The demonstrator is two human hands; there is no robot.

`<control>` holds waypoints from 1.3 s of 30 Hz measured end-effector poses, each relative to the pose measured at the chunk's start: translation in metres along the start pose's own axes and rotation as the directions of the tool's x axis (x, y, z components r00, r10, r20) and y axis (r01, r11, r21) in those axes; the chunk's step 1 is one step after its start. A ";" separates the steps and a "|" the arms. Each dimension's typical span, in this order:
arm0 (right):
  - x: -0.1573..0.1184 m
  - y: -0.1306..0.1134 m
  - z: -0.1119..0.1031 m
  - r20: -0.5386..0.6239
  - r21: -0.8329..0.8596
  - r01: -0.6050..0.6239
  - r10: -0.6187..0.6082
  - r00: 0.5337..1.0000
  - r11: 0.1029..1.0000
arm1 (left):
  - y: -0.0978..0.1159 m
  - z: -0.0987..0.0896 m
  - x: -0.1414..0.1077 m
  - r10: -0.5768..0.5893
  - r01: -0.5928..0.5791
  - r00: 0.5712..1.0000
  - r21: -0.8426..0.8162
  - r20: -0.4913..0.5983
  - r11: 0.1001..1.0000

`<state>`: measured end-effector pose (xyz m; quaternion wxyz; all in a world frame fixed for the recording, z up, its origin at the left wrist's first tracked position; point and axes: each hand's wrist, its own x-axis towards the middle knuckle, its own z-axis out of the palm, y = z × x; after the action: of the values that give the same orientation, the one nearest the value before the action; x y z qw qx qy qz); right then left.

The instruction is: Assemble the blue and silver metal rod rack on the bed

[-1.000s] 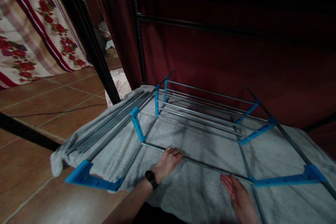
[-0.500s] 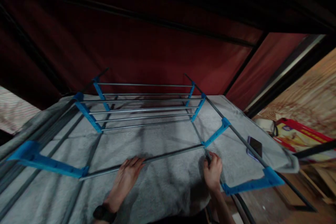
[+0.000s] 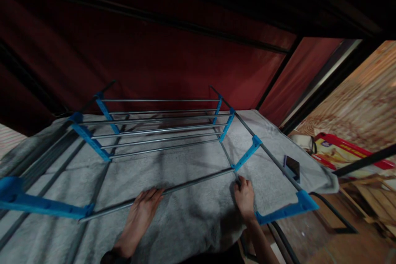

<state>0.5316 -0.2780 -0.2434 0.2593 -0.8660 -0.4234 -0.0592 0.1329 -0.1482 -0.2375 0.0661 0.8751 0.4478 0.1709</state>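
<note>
A rack of grey metal tubes with blue plastic brackets [image 3: 244,156] lies on a grey cloth [image 3: 192,214]. My left hand [image 3: 144,208] rests over the near cross tube [image 3: 198,181], its fingers wrapped over the tube left of centre. To the right, my right hand [image 3: 244,196] is closed round the side tube, just below the bracket where the cross tube ends. Several thin cross tubes [image 3: 167,131] join the blue brackets farther back. Another blue bracket [image 3: 287,211] sits to the right of my right hand.
A dark phone [image 3: 292,168] lies on the cloth at the right. Beyond the cloth's edge are a red and yellow box [image 3: 346,150], a white object [image 3: 301,142] and wooden pieces [image 3: 371,202]. A dark red panel [image 3: 173,62] stands behind the rack.
The whole scene has shifted left in view. Both hands keep their grip on the same tubes.
</note>
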 end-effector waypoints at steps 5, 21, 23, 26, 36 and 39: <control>-0.010 -0.008 0.004 -0.026 -0.120 0.019 -0.022 0.999 0.993 | 0.004 -0.003 0.000 -0.040 0.041 0.999 -0.016 0.005 0.999; 0.018 0.005 -0.001 0.033 0.024 0.118 -0.119 0.992 0.993 | 0.009 -0.002 0.000 -0.024 0.019 0.996 -0.058 -0.083 0.998; 0.017 0.004 0.000 0.025 0.003 0.119 -0.119 0.993 0.993 | 0.010 -0.004 -0.001 -0.020 0.014 0.995 -0.060 -0.101 0.998; 0.017 0.003 0.000 0.019 -0.025 0.123 -0.123 0.992 0.992 | 0.013 -0.011 0.001 -0.042 0.033 0.991 -0.072 -0.129 0.997; 0.024 0.001 0.006 -0.026 -0.057 0.140 -0.142 0.990 0.989 | 0.066 -0.010 0.124 -0.012 -0.023 0.997 -0.430 -0.078 0.903; 0.024 0.001 0.007 -0.038 -0.045 0.132 -0.134 0.990 0.990 | 0.097 0.007 0.179 0.039 -0.024 0.999 -0.383 0.032 0.923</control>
<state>0.5472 -0.2578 -0.2423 0.2449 -0.8398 -0.4735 -0.1031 0.3056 -0.0608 -0.1750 0.2416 0.8556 0.3904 0.2391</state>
